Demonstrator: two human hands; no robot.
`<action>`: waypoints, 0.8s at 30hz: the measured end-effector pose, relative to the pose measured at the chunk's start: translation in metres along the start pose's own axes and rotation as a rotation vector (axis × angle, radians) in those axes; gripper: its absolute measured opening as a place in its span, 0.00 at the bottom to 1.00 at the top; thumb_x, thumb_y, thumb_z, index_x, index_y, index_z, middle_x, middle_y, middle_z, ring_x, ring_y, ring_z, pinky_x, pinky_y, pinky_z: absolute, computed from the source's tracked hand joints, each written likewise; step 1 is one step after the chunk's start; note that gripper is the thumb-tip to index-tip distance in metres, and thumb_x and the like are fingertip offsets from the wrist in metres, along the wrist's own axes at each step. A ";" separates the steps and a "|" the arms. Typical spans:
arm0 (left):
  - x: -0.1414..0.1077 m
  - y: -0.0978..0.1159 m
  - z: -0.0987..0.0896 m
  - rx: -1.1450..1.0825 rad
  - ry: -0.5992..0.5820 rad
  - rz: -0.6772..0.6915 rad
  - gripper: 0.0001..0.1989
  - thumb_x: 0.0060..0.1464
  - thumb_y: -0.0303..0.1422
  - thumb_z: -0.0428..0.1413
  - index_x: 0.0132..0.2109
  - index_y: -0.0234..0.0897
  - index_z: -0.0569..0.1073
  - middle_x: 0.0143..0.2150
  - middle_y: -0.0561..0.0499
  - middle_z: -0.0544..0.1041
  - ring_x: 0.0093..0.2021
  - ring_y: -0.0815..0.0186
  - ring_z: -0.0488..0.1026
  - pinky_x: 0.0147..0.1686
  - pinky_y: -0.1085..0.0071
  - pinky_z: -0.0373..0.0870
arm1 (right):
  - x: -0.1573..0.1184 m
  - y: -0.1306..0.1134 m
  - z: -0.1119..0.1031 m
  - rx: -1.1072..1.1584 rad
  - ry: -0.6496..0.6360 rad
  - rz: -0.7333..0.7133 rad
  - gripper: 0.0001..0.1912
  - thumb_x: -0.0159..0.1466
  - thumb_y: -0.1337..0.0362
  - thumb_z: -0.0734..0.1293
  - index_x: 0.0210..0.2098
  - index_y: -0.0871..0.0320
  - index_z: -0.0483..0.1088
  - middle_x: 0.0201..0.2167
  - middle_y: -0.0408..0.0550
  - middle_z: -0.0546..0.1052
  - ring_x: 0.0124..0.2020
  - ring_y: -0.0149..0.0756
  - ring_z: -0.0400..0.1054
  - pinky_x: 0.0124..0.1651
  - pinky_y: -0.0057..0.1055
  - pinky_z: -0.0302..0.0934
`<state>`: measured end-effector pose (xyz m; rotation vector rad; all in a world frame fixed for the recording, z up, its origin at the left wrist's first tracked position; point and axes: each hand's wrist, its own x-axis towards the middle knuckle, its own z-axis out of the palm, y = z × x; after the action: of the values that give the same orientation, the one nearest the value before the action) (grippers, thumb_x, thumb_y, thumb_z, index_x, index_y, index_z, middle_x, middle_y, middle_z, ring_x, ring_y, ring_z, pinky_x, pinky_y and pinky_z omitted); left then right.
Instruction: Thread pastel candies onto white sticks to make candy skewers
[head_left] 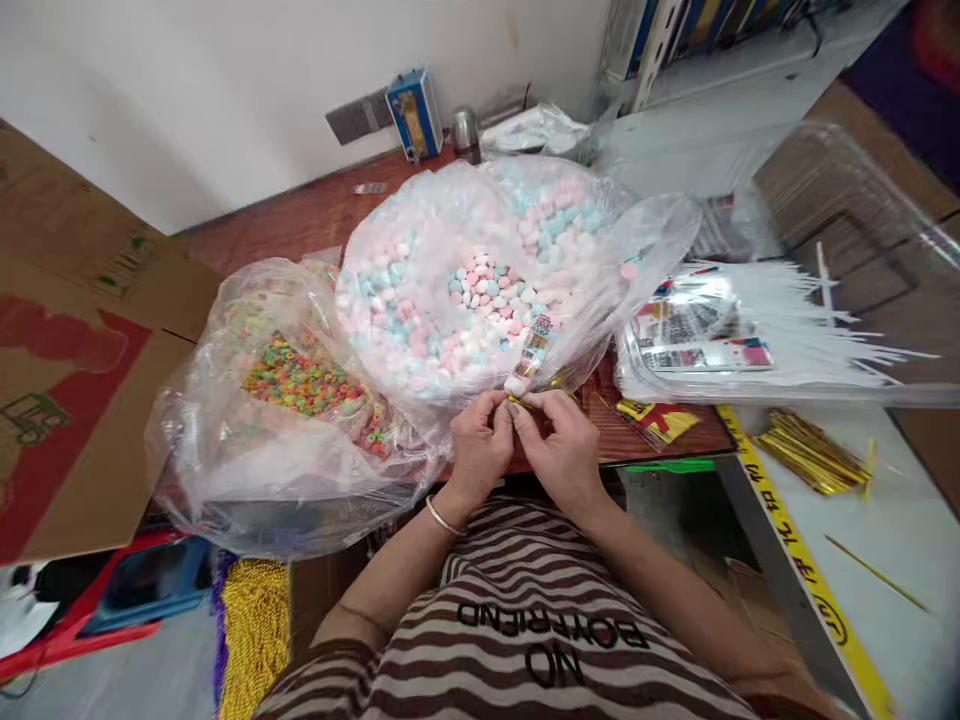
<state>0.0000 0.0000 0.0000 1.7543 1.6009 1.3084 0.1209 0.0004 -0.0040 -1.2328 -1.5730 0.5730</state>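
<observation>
My left hand [480,445] and my right hand [562,450] meet at the table's front edge, fingertips pinched together. Between them is a thin gold twist tie [517,402], at the gathered end of a small clear printed bag [534,345]. Something white shows inside that bag near my fingertips. Just beyond lies a large clear plastic bag of pink, white and blue candies [491,290], its mouth open. To the left, another large clear bag holds small colourful ring-shaped pieces [300,380]. My fingers partly hide the tie.
A clear plastic bin [637,375] with white sticks and printed bags stands right. Gold twist ties [814,452] lie on a white surface. A cardboard box [82,340] rises at left; a blue box [415,115] and metal cup [464,130] stand by the wall.
</observation>
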 end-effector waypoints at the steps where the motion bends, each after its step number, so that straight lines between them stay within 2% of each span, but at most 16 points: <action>1: -0.002 -0.001 0.001 -0.003 0.004 -0.007 0.08 0.63 0.28 0.54 0.42 0.35 0.78 0.36 0.50 0.82 0.34 0.68 0.77 0.36 0.74 0.70 | 0.002 0.000 0.001 -0.001 0.033 0.008 0.07 0.68 0.63 0.66 0.36 0.58 0.74 0.33 0.48 0.77 0.36 0.38 0.71 0.41 0.34 0.63; 3: -0.004 -0.004 0.003 -0.042 -0.002 0.004 0.08 0.64 0.29 0.54 0.44 0.36 0.79 0.37 0.50 0.83 0.36 0.68 0.77 0.38 0.73 0.71 | 0.005 0.001 0.001 0.051 0.060 0.038 0.07 0.68 0.65 0.66 0.33 0.57 0.73 0.31 0.46 0.75 0.34 0.37 0.69 0.40 0.33 0.63; 6: 0.002 -0.013 0.002 -0.201 -0.037 0.092 0.09 0.66 0.32 0.55 0.46 0.38 0.80 0.41 0.48 0.83 0.41 0.66 0.79 0.45 0.69 0.74 | 0.007 0.003 -0.003 0.268 0.012 0.124 0.06 0.66 0.63 0.67 0.32 0.55 0.72 0.30 0.44 0.75 0.32 0.35 0.68 0.39 0.33 0.63; 9: 0.019 -0.017 -0.009 -0.334 -0.144 0.246 0.08 0.65 0.33 0.57 0.42 0.40 0.82 0.48 0.46 0.82 0.54 0.61 0.77 0.55 0.61 0.73 | 0.008 0.001 -0.012 0.577 -0.255 0.199 0.07 0.66 0.60 0.68 0.33 0.55 0.71 0.29 0.41 0.74 0.30 0.33 0.68 0.36 0.31 0.64; 11: 0.030 -0.009 -0.025 -0.293 -0.183 0.338 0.06 0.63 0.32 0.60 0.43 0.41 0.82 0.56 0.44 0.79 0.61 0.58 0.73 0.60 0.58 0.71 | 0.011 -0.002 -0.020 0.647 -0.402 0.178 0.07 0.66 0.61 0.68 0.32 0.55 0.71 0.28 0.41 0.73 0.29 0.33 0.68 0.35 0.30 0.64; 12: 0.032 0.000 -0.034 -0.243 -0.147 0.364 0.08 0.62 0.31 0.60 0.46 0.42 0.82 0.59 0.44 0.77 0.62 0.58 0.72 0.60 0.58 0.70 | 0.015 -0.004 -0.024 0.620 -0.393 0.139 0.07 0.66 0.63 0.68 0.31 0.55 0.71 0.28 0.41 0.73 0.30 0.33 0.68 0.35 0.30 0.65; 13: 0.033 0.010 -0.043 -0.197 -0.077 0.386 0.10 0.62 0.30 0.60 0.49 0.42 0.81 0.59 0.44 0.77 0.61 0.59 0.73 0.59 0.60 0.71 | 0.018 -0.006 -0.029 0.555 -0.326 0.087 0.06 0.66 0.65 0.68 0.31 0.56 0.70 0.28 0.41 0.73 0.31 0.33 0.68 0.36 0.30 0.64; 14: 0.031 0.022 -0.051 -0.166 -0.006 0.391 0.11 0.62 0.28 0.60 0.51 0.42 0.80 0.56 0.44 0.79 0.57 0.61 0.75 0.57 0.62 0.72 | 0.023 -0.009 -0.034 0.466 -0.223 0.026 0.06 0.66 0.67 0.68 0.31 0.55 0.70 0.29 0.42 0.74 0.31 0.33 0.68 0.36 0.30 0.64; 15: 0.027 0.033 -0.057 -0.160 0.015 0.381 0.11 0.62 0.28 0.60 0.50 0.41 0.80 0.51 0.46 0.82 0.51 0.63 0.78 0.53 0.65 0.74 | 0.027 -0.011 -0.039 0.366 -0.104 -0.049 0.06 0.66 0.69 0.67 0.32 0.55 0.70 0.29 0.42 0.74 0.32 0.33 0.68 0.36 0.30 0.64; 16: 0.021 0.042 -0.062 -0.174 -0.087 0.364 0.09 0.62 0.28 0.60 0.48 0.40 0.81 0.44 0.48 0.83 0.45 0.65 0.79 0.48 0.69 0.75 | 0.030 -0.013 -0.044 0.263 0.000 -0.133 0.06 0.65 0.71 0.67 0.33 0.54 0.70 0.30 0.43 0.74 0.33 0.34 0.69 0.37 0.31 0.64; 18: 0.010 0.054 -0.063 -0.182 -0.523 0.264 0.08 0.64 0.30 0.58 0.46 0.39 0.81 0.39 0.50 0.84 0.38 0.67 0.80 0.43 0.73 0.75 | 0.034 -0.018 -0.054 0.077 0.128 -0.314 0.08 0.64 0.74 0.68 0.37 0.54 0.71 0.32 0.44 0.76 0.35 0.35 0.70 0.39 0.32 0.65; 19: 0.005 0.055 -0.060 -0.177 -0.698 0.199 0.09 0.65 0.31 0.56 0.47 0.38 0.81 0.40 0.49 0.84 0.39 0.66 0.80 0.43 0.72 0.75 | 0.034 -0.020 -0.058 0.007 0.143 -0.413 0.10 0.63 0.76 0.68 0.39 0.53 0.72 0.33 0.46 0.77 0.36 0.36 0.71 0.41 0.33 0.66; 20: 0.003 0.053 -0.055 -0.178 -0.780 0.134 0.11 0.66 0.33 0.54 0.49 0.38 0.81 0.42 0.49 0.84 0.41 0.65 0.80 0.45 0.71 0.75 | 0.031 -0.023 -0.060 -0.044 0.130 -0.511 0.12 0.63 0.76 0.68 0.42 0.54 0.72 0.35 0.47 0.78 0.37 0.37 0.72 0.42 0.33 0.67; 21: 0.004 0.049 -0.051 -0.193 -0.770 0.081 0.13 0.67 0.34 0.53 0.51 0.38 0.80 0.44 0.48 0.84 0.43 0.63 0.80 0.48 0.68 0.75 | 0.028 -0.025 -0.060 -0.075 0.091 -0.601 0.14 0.62 0.76 0.69 0.44 0.55 0.72 0.36 0.49 0.78 0.38 0.38 0.72 0.42 0.34 0.68; 24: 0.016 0.030 -0.048 -0.284 -0.478 0.039 0.20 0.68 0.37 0.51 0.62 0.40 0.74 0.55 0.44 0.81 0.52 0.59 0.79 0.54 0.62 0.74 | 0.013 -0.027 -0.054 -0.049 -0.125 -0.751 0.14 0.63 0.76 0.69 0.46 0.57 0.71 0.37 0.52 0.80 0.36 0.39 0.73 0.40 0.35 0.69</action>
<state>-0.0264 -0.0056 0.0523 1.7539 1.0670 0.9748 0.1591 -0.0086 0.0441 -0.5620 -2.0011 0.1219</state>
